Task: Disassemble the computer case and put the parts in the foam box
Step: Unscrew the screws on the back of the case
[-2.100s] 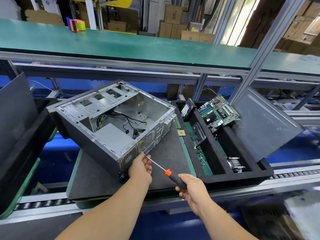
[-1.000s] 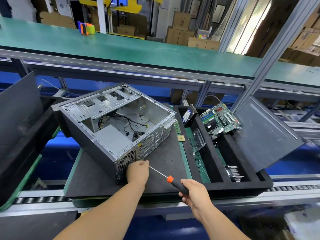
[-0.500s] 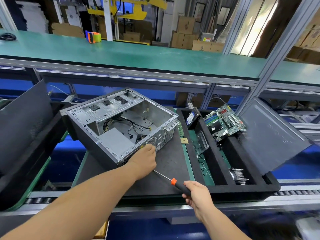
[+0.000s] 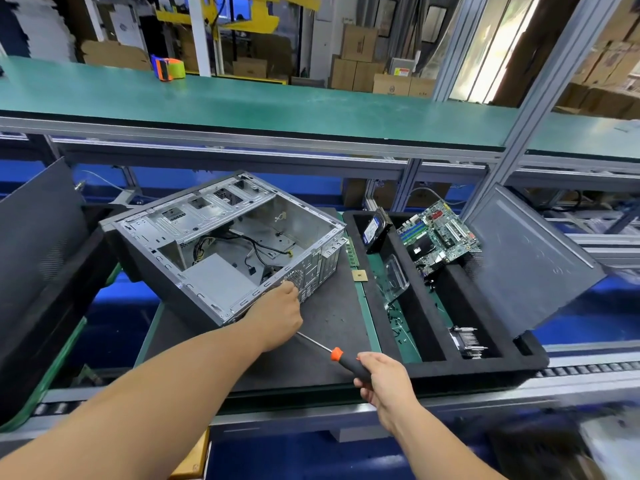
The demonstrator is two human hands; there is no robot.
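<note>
Left hand (image 4: 277,311): reaches forward with the arm extended, back of the hand up, resting against the rear panel of the computer case (image 4: 221,244) at its near lower edge. The fingers lie against the metal on the far side of the hand; whether they grip anything there cannot be told. The case lies directly beyond and to the left of this hand, tilted, open side up, with loose black cables and a grey power supply (image 4: 220,282) visible inside. It sits on a dark foam mat (image 4: 332,320).

Right hand (image 4: 382,384): nearer the body and to the right of the left hand, fingers curled round the black handle of a screwdriver (image 4: 341,358). The orange collar shows just beyond the knuckles, and the thin shaft runs up and left, its tip hidden under the left hand.

Foam box (image 4: 485,367): lies to the right of both hands, just beyond the right one, beside the mat. Its compartments hold a circuit board (image 4: 438,233) at the far end, a hard drive (image 4: 375,230) standing on edge, a clear plastic piece (image 4: 394,277) and a finned metal cooler (image 4: 465,341) at the near end. A grey side panel (image 4: 530,258) leans against the box's right edge.

Between case and box, a small tan square chip (image 4: 359,275) lies on the mat.
</note>
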